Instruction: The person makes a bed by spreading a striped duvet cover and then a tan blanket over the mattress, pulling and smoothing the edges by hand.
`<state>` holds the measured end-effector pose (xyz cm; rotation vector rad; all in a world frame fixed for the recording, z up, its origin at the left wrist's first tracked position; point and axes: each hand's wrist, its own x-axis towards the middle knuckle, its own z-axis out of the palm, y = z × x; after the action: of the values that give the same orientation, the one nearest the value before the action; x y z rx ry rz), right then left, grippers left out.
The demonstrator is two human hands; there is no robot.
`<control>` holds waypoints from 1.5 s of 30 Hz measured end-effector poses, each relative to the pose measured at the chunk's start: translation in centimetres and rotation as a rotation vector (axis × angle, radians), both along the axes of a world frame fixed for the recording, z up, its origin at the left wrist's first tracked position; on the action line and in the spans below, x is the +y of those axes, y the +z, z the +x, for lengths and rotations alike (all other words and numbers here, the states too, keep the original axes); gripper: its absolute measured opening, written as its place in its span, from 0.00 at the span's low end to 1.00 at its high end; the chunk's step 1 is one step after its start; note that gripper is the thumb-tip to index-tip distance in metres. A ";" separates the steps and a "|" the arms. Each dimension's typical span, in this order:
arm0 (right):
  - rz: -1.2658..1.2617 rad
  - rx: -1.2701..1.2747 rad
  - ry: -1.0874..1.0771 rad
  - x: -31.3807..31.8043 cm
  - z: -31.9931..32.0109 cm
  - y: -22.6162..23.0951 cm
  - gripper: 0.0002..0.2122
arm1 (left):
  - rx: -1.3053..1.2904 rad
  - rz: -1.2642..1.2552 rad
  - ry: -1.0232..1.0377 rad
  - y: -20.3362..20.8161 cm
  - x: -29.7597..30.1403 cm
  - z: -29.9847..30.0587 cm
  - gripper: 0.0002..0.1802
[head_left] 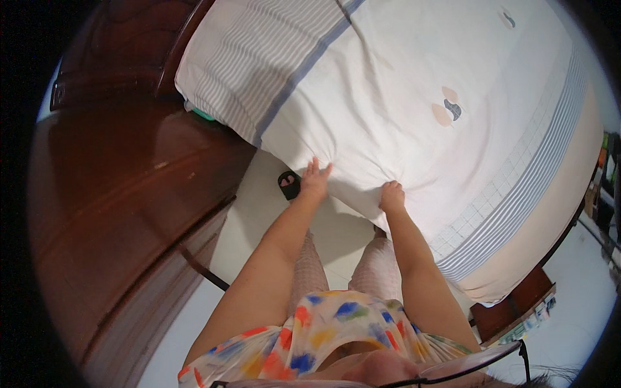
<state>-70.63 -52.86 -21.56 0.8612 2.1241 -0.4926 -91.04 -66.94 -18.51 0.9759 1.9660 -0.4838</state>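
A white bed sheet [381, 116] with grey and blue striped bands and a small leaf print covers the bed in front of me. Its near edge hangs down, and creases run from it toward both hands. My left hand [315, 181] lies against this edge with its fingers spread. A little to the right, my right hand [392, 196] is closed on the edge, its fingers curled into the bunched cloth. The fingertips of the right hand are partly hidden in the folds.
Dark brown wooden furniture [129, 174] stands close on the left. A green item [203, 114] peeks from under the sheet's left corner. Below the edge, a foot in a black sandal [288, 185] rests on the pale floor [249, 223]. A low brown wooden unit [517, 301] is at the lower right.
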 end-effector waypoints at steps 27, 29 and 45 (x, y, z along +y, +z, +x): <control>0.474 0.039 -0.564 -6.0 -2.2 0.0 0.12 | 0.236 0.494 -0.401 -0.5 -5.2 -29.4 0.09; 0.467 0.238 -0.665 -7.7 -2.3 -0.7 0.16 | 0.174 0.467 -0.422 -0.1 -3.6 -28.5 0.08; 0.176 0.573 -0.380 -14.4 -15.7 1.3 0.09 | -0.092 0.179 -0.785 5.2 -1.1 -30.7 0.10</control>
<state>-86.29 -67.30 -20.27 1.3641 2.5521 -0.8359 -121.71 -68.01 -13.31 1.8555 1.5023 -0.6752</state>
